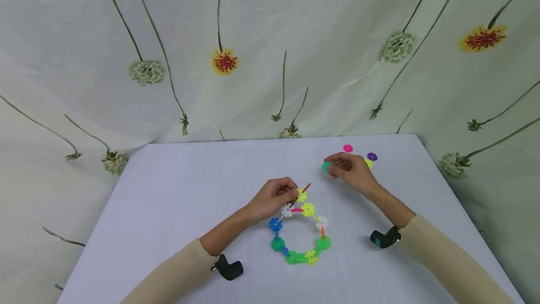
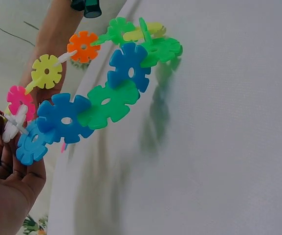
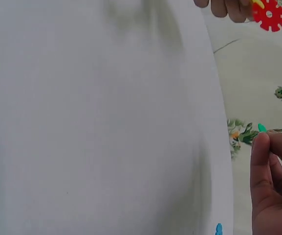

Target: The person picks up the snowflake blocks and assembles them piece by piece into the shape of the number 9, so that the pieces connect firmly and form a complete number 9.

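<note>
A ring of linked plastic snowflake discs [image 1: 275,224], in blue, green, yellow, white and other colours, hangs from my left hand [image 1: 270,199]. My left thumb and fingers pinch it near a white disc [image 2: 14,123]. Beside those fingertips, a yellow disc [image 1: 302,195] and a red disc [image 1: 306,187] stick out at the top. Farther right, my right hand [image 1: 353,172] pinches a green snowflake disc [image 1: 326,166] between thumb and fingers. Only a small edge of this green disc [image 3: 262,128] shows in the right wrist view.
Loose pink [image 1: 348,148], purple [image 1: 371,156] and yellow discs [image 1: 369,163] lie near the table's back edge, around the right hand. The table [image 1: 190,191] has a white cover. Behind it hangs a flowered cloth [image 1: 253,22]. A black wrist camera [image 1: 229,269] sits on the left wrist.
</note>
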### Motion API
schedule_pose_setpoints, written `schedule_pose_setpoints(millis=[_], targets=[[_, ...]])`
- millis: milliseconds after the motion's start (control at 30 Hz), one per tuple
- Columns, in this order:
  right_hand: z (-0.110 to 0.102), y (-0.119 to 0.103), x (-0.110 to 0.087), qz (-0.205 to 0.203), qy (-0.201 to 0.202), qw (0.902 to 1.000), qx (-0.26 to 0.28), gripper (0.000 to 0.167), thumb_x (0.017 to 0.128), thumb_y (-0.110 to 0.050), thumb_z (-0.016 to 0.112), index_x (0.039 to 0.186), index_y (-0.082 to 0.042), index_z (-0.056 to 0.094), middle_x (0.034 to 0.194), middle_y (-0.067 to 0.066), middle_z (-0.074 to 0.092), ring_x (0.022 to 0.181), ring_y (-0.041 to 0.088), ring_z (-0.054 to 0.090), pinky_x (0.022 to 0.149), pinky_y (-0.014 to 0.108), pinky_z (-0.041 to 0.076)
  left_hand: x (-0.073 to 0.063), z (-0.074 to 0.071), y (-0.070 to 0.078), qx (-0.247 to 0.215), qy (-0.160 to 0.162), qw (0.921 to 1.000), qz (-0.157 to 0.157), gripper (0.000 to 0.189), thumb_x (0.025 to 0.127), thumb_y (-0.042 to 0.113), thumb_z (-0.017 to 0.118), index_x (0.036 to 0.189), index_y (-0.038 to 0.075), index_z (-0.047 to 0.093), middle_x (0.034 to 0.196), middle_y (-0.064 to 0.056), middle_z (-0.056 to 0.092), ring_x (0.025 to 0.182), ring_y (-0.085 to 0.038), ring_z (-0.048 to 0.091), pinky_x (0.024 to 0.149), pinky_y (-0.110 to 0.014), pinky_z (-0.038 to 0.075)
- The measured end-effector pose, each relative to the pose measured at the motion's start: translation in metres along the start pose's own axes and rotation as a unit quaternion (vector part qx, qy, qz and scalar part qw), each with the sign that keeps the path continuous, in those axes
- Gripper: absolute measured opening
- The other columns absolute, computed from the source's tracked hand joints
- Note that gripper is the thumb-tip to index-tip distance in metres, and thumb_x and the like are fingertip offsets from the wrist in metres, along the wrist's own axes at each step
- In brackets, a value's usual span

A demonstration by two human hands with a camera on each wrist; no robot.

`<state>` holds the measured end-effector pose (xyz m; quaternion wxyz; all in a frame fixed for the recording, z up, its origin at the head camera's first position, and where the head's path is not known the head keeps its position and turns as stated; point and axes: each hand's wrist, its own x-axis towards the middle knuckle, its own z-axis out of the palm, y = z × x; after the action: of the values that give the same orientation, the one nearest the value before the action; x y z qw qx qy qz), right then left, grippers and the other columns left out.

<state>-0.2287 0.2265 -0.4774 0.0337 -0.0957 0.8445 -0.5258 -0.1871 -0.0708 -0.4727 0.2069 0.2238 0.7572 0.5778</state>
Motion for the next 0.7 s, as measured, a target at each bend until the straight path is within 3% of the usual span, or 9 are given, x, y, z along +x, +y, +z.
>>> schedule_pose_setpoints(millis=[167,400,700], targets=[[0.005,-0.013,-0.01,0.002,-0.024,0.9986,0.046,0.026,0.102,-0.014,0.074,0.127,-0.004,0.074,0.107,0.019,0.076,0.096,0.04,0.078,0.084,0.023,0.063,0.0,0.001,0.001,-0.001,0.0,1.0,-0.001,0.017,0.109,0.016,0.06,0.113,0.002,0.068,0.097,-0.009,0.066,0.081,-0.014,0.059,0.075,-0.021,0.052],[0.014,-0.03,-0.02,0.008,-0.049,0.9914,0.122,0.028,0.101,-0.011,0.075,0.128,-0.002,0.072,0.105,0.006,0.077,0.095,0.037,0.077,0.087,0.025,0.064,0.0,0.0,0.001,-0.008,0.002,1.0,-0.001,0.017,0.11,0.016,0.059,0.112,0.002,0.068,0.094,-0.004,0.065,0.08,-0.011,0.058,0.075,-0.021,0.052],[0.023,-0.042,-0.029,0.009,-0.076,0.985,0.155,0.029,0.102,-0.01,0.073,0.129,-0.002,0.07,0.104,-0.001,0.076,0.093,0.03,0.078,0.087,0.026,0.064,-0.001,0.0,0.001,-0.016,0.0,0.9999,-0.002,0.019,0.11,0.016,0.059,0.112,-0.001,0.067,0.093,-0.003,0.065,0.079,-0.011,0.058,0.075,-0.021,0.052]])
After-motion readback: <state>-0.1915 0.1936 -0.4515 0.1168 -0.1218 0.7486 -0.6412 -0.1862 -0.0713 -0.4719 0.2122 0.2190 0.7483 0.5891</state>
